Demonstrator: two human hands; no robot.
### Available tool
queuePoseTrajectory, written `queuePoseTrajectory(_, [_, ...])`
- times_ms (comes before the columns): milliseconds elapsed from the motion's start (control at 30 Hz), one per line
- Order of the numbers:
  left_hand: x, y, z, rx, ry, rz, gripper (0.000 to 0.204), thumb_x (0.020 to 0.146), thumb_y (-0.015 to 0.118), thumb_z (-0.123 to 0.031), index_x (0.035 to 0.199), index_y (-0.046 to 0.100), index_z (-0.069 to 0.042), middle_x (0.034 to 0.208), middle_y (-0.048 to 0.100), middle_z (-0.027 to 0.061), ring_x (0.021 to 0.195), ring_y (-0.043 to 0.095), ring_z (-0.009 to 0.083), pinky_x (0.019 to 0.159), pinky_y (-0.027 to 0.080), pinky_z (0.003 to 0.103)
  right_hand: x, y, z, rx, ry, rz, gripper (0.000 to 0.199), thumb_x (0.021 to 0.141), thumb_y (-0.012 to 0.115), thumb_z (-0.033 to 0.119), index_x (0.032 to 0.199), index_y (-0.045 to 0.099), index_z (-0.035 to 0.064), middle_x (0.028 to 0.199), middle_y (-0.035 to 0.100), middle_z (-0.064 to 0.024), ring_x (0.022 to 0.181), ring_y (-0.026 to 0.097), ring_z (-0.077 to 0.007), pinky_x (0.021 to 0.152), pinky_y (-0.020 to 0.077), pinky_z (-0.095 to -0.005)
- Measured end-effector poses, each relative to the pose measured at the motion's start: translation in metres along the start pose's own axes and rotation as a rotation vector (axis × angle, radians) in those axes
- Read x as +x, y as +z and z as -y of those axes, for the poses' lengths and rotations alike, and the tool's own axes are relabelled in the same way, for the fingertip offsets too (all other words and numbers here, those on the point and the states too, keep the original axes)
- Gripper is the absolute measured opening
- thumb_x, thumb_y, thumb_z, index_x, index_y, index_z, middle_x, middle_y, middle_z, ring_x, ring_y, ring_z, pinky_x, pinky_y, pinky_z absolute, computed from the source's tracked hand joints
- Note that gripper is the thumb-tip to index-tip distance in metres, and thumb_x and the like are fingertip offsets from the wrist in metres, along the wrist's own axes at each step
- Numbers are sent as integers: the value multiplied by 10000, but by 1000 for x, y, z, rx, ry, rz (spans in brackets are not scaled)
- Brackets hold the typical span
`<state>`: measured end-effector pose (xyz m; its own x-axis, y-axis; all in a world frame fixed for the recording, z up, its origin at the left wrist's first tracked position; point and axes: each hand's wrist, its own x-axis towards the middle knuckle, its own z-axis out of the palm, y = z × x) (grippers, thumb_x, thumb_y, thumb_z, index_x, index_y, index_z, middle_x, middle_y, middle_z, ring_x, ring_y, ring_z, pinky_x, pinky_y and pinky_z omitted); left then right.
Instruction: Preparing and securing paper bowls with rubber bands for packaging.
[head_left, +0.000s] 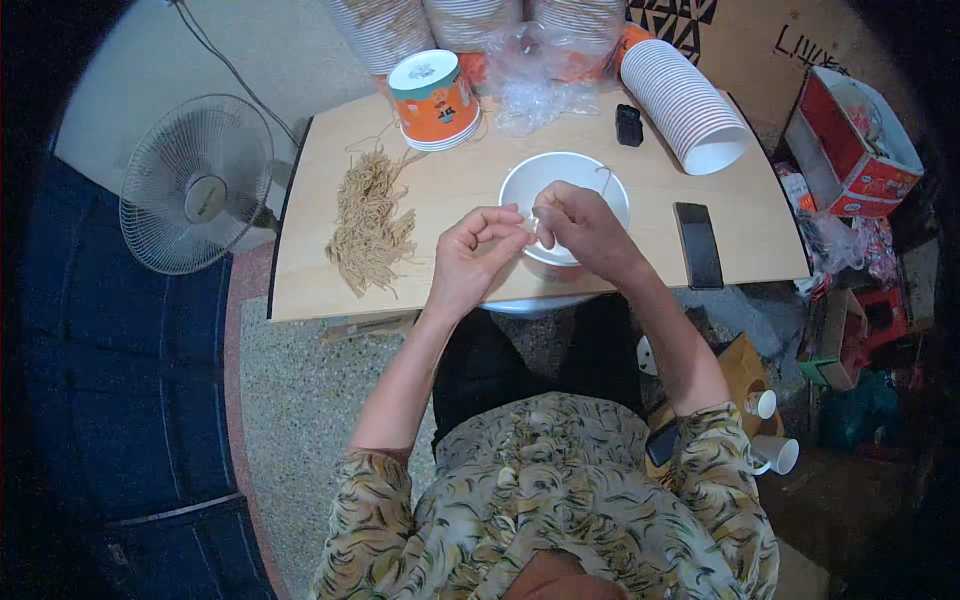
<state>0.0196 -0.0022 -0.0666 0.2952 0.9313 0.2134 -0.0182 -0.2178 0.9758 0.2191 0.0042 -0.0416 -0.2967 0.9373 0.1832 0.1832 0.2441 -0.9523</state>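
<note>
My left hand [476, 254] and my right hand [580, 228] meet over the near rim of a white paper bucket [565, 190] that stands open on a light wooden table [440, 190]. Both pinch at the rim where a thin string handle [604, 178] arcs over the bucket. The fingertips of the two hands almost touch. A loose bundle of tan strings [372, 222] lies to the left of the hands on the table.
An orange printed bucket stack [433, 100] stands at the back. A lying stack of white buckets [685, 105] is at the back right, clear plastic wrap [540, 80] between them. A black phone [698, 244] and a small black object [628, 125] lie right. A fan [196, 184] stands left.
</note>
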Motion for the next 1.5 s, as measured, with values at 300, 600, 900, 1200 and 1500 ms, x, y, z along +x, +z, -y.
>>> queuePoseTrajectory(300, [2,-1,-5,118,31,37,246,878,748,-127,1106,712,-43,969,732,73,1080,620,145,951,476,316,-1,-3,14,29,-17,45,163,991,560,172,932,578,21,697,542,19,660,505,-64,614,416,-242])
queuePoseTrajectory(600, [2,-8,-6,465,273,16,150,854,753,-204,968,752,-107,1052,709,82,1191,588,249,1011,405,417,-14,-31,39,-416,-127,97,99,914,660,85,888,643,-9,722,552,36,674,490,-53,607,410,-239])
queuePoseTrajectory(900, [-3,-15,-8,636,419,231,69,870,730,-199,906,711,-144,985,713,-33,1250,561,214,1046,286,418,-26,-48,27,223,-2,-198,88,920,657,106,882,637,29,811,565,31,743,484,-51,668,388,-199])
queuePoseTrajectory(1200, [23,-35,-26,604,530,109,124,800,742,-138,914,700,-110,905,689,12,1055,641,213,934,383,382,14,-98,58,134,-150,-172,124,887,714,117,922,651,16,851,627,10,777,557,-70,733,447,-239])
queuePoseTrajectory(1500, [181,-129,-7,-566,-21,-307,196,997,597,-228,1048,655,-49,865,651,-9,750,576,54,667,466,232,201,-83,74,564,-290,122,526,925,646,281,1311,559,-65,1257,637,-153,1160,590,-224,1047,427,-356])
